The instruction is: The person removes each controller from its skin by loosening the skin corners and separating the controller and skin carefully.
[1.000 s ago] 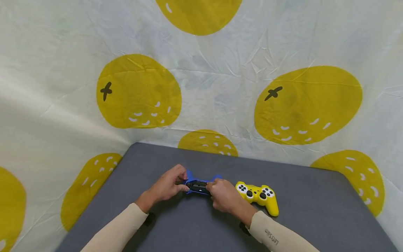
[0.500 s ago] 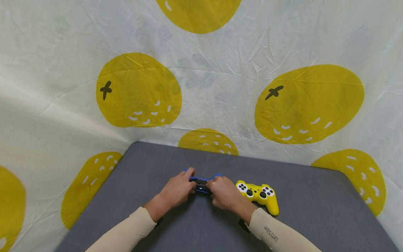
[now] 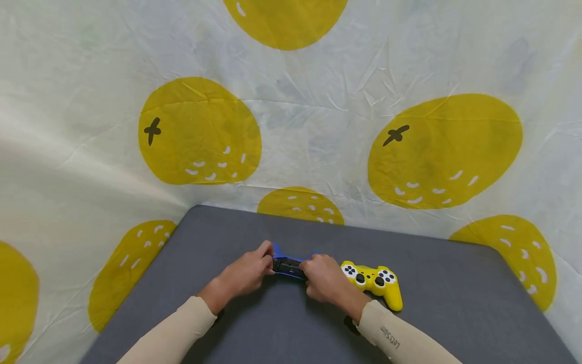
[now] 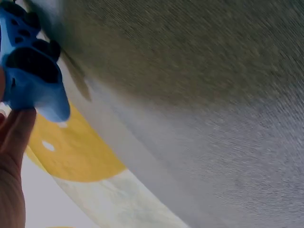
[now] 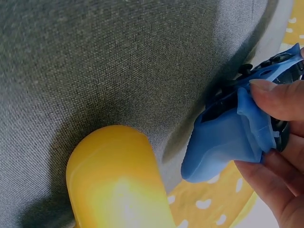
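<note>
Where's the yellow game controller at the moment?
In the head view, the yellow game controller lies on the grey table, right of centre. It is just to the right of the right hand, which holds the blue-covered controller.

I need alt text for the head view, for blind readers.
A left hand and right hand grip a blue cover on a black controller over a gray table. A yellow controller lies to the right; a white backdrop hangs behind.
</note>
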A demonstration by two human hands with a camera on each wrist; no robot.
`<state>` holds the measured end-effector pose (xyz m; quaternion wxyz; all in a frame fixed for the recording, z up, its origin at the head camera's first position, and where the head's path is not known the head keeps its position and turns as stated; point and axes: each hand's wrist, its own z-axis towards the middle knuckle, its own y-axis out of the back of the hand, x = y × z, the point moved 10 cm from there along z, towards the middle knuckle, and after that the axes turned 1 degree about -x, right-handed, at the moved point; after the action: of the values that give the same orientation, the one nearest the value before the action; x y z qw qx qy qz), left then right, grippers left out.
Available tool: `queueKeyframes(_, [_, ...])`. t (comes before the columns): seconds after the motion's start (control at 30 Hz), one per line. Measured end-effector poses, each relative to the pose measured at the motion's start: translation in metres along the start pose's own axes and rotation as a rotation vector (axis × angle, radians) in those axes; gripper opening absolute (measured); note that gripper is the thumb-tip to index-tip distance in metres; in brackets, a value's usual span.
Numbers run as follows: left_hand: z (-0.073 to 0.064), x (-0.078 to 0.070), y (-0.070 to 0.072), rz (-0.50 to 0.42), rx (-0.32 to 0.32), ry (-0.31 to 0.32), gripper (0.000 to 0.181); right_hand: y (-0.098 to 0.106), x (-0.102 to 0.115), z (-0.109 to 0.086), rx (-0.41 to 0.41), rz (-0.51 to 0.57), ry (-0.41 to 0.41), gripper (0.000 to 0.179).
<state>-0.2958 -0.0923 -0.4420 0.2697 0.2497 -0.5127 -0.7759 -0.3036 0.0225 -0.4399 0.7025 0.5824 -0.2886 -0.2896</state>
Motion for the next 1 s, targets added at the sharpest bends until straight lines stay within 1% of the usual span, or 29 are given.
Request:
queueKeyframes(0.1, [-0.003, 0.008, 0.001, -0.088, 0.005, 0.018, 0.010, 0.001, 0.000, 0.000, 0.004, 0.005, -0.004, 0.020])
queueKeyframes(0.2, [-0.006, 0.014, -0.001, -0.109, 0.009, 0.014, 0.009, 0.003, -0.001, 0.000, 0.005, 0.013, -0.009, 0.023])
queueKeyframes(0.27, [-0.008, 0.016, -0.002, -0.082, 0.000, 0.004, 0.010, 0.004, -0.002, 0.000, 0.000, 0.010, -0.014, 0.025])
queueKeyframes(0.33, [-0.010, 0.018, -0.003, -0.027, -0.010, -0.006, 0.011, 0.005, -0.002, -0.002, 0.001, 0.014, -0.012, 0.027])
queueKeyframes(0.43, [-0.010, 0.021, -0.003, 0.053, -0.028, -0.014, 0.015, 0.005, -0.001, -0.002, -0.001, 0.020, -0.004, 0.026])
queueKeyframes(0.5, [-0.010, 0.024, -0.003, 0.071, -0.024, -0.002, 0.017, 0.005, 0.000, -0.002, 0.002, 0.025, 0.004, 0.023])
queueKeyframes(0.53, [-0.009, 0.026, -0.004, 0.056, -0.018, 0.015, 0.017, 0.004, 0.001, -0.002, 0.006, 0.029, 0.007, 0.020])
queueKeyframes(0.57, [-0.009, 0.030, -0.004, 0.035, -0.011, 0.047, 0.017, 0.004, 0.001, -0.002, 0.006, 0.029, 0.009, 0.019])
queueKeyframes(0.67, [-0.013, 0.045, -0.005, -0.100, 0.007, 0.200, 0.011, 0.003, 0.003, -0.001, 0.015, 0.033, 0.020, 0.016])
queueKeyframes(0.73, [-0.016, 0.055, -0.006, -0.189, 0.000, 0.298, 0.009, 0.003, 0.006, 0.000, 0.017, 0.035, 0.034, 0.015])
queueKeyframes(0.8, [-0.017, 0.061, -0.006, -0.241, -0.012, 0.357, 0.008, 0.004, 0.008, 0.001, 0.015, 0.033, 0.042, 0.014])
queueKeyframes(0.9, [-0.016, 0.064, -0.006, -0.244, -0.016, 0.397, 0.010, 0.005, 0.008, 0.001, 0.017, 0.035, 0.045, 0.014])
queueKeyframes(0.93, [-0.016, 0.065, -0.007, -0.229, -0.013, 0.419, 0.010, 0.005, 0.008, 0.001, 0.019, 0.037, 0.043, 0.014])
queueKeyframes(1.0, [-0.015, 0.068, -0.007, -0.170, -0.005, 0.461, 0.010, 0.005, 0.007, 0.002, 0.026, 0.039, 0.033, 0.014])
